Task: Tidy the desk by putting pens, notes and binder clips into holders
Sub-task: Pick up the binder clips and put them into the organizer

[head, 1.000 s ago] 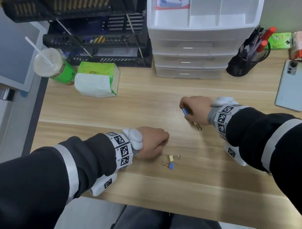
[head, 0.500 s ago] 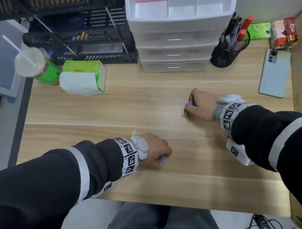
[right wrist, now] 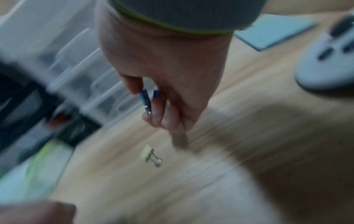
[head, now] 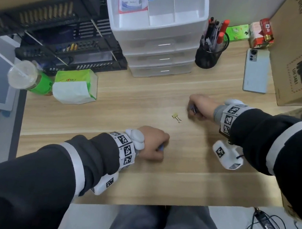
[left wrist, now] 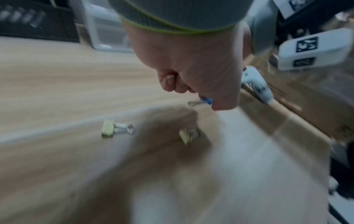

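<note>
My left hand (head: 158, 145) is curled in a fist low over the desk and grips a blue binder clip (left wrist: 205, 101). My right hand (head: 194, 107) pinches blue binder clips (right wrist: 145, 97) between thumb and fingers, just above the desk. A yellow binder clip (head: 176, 116) lies loose on the wood between the two hands. In the left wrist view a second yellow clip (left wrist: 184, 136) sits in shadow below my left hand. The white drawer organizer (head: 190, 16) at the back holds notes and clips in its top compartments. A black mesh pen cup (head: 207, 58) stands to its right.
A phone (head: 256, 71) lies at the back right beside a cardboard box (head: 301, 58). A tissue pack (head: 75, 87) and a lidded cup with a straw (head: 23, 73) sit at the left. Black stacked trays (head: 59, 41) stand behind them.
My left hand came down over the two clips near it and now grips the blue one. My right hand drew back right from the yellow clip, which stays on the desk.
</note>
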Action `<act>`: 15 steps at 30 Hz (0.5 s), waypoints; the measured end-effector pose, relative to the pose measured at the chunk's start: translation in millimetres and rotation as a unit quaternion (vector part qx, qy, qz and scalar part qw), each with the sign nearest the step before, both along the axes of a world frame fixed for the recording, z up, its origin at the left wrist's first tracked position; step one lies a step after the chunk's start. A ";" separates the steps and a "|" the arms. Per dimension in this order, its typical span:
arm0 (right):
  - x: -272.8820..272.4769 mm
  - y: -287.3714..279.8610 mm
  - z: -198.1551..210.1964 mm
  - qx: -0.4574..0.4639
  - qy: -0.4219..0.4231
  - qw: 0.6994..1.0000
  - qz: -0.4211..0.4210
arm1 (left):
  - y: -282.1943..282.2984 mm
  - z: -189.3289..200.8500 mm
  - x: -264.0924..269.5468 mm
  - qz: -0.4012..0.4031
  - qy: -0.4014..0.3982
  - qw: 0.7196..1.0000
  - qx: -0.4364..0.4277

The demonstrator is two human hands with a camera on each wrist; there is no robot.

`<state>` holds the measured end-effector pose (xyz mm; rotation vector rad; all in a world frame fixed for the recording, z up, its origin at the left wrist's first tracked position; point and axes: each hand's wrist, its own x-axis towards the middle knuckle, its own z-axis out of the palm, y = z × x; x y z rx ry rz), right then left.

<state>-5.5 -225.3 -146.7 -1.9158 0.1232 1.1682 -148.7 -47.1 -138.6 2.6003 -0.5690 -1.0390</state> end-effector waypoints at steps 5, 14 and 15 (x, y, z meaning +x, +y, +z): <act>-12.0 -1.9 6.2 0.157 0.247 0.950 -0.111 | 10.0 34.5 33.4 0.090 -0.103 0.990 -0.043; -35.5 37.1 54.1 0.238 0.271 0.924 -0.126 | -5.2 98.4 70.2 0.083 -0.203 0.974 -0.061; -34.7 38.8 59.3 0.258 0.271 0.918 -0.130 | -6.6 104.4 71.5 0.075 -0.206 0.974 -0.057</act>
